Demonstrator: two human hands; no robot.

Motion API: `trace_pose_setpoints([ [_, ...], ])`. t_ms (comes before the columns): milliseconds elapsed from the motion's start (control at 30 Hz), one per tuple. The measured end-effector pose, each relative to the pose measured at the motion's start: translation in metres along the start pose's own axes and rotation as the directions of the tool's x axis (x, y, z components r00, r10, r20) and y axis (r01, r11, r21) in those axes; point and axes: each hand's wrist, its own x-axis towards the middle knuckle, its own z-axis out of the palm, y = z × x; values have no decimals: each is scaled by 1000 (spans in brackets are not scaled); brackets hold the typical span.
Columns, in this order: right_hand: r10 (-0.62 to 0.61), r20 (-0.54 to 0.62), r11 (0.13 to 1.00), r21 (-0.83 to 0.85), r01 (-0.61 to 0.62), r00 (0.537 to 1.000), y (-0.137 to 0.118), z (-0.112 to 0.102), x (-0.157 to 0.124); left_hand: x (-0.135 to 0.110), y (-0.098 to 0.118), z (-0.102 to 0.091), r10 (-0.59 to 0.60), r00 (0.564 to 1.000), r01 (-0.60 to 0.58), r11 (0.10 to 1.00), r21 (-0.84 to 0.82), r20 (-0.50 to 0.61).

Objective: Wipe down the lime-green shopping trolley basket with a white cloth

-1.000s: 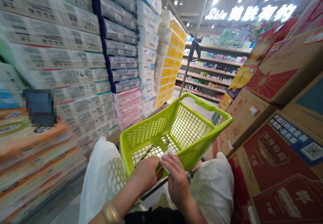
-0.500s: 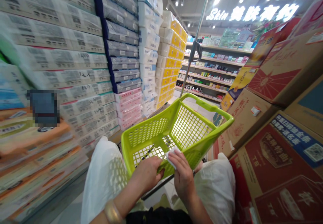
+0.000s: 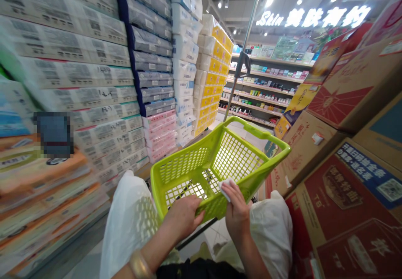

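Note:
A lime-green plastic shopping basket sits in front of me, tilted, its mesh walls showing. My left hand is closed around the basket's near rim. My right hand presses a small white wipe against the same rim, further right, fingers closed on it. White plastic bags hang at both sides below the basket, the other bag on the right. A gold bangle is on my left wrist.
Tall stacks of packaged tissue wall the left side of a narrow aisle. Cardboard boxes pile up on the right. A metal pole rises beyond the basket. Shelves of small goods stand at the far end under a lit sign.
My right hand has slid the white wipe to the right along the basket's near rim. My left hand keeps its grip in the same place.

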Motion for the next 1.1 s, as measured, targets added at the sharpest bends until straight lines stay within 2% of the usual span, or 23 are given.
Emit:
trace_pose_setpoints([
  [67, 17, -38, 1000, -20, -18, 999, 2, -1, 1, 0, 0, 0, 0, 1000, 0, 1000, 6, -2],
  [100, 14, -19, 1000, -12, -14, 1000, 0, 0, 0, 0, 0, 0, 1, 1000, -1, 1000, 4, -3],
  [200, -45, 121, 997, 61, 38, 992, -16, 7, -7, 1, -2, 2, 9, 1000, -9, 1000, -21, -9],
  [267, -72, 163, 995, 84, 59, 984, -21, 8, -8, 1, -2, 2, 11, 1000, -11, 1000, -28, -9],
  [467, 12, -15, 1000, 4, -12, 1000, -7, 3, -1, 2, -3, 1, 37, 999, -37, 999, -17, 0],
  [667, -84, 152, 995, 59, 76, 985, -22, 12, -9, 4, -13, 0, 48, 999, -48, 999, -11, -7],
  [733, -76, 121, 997, 39, 72, 990, -14, 8, -6, 3, -16, -2, 53, 999, -53, 999, 2, -5],
  [833, -27, -4, 999, -21, 27, 1000, 2, 0, 1, 3, -19, -4, 65, 998, -65, 997, 30, -8],
  [933, 4, -47, 999, -45, -6, 999, 0, 2, 2, 2, -21, -8, 82, 997, -82, 995, 52, -9],
  [1100, -94, 174, 996, 21, 92, 980, -29, 17, -7, 0, -23, -11, 82, 997, -80, 994, 80, -16],
])
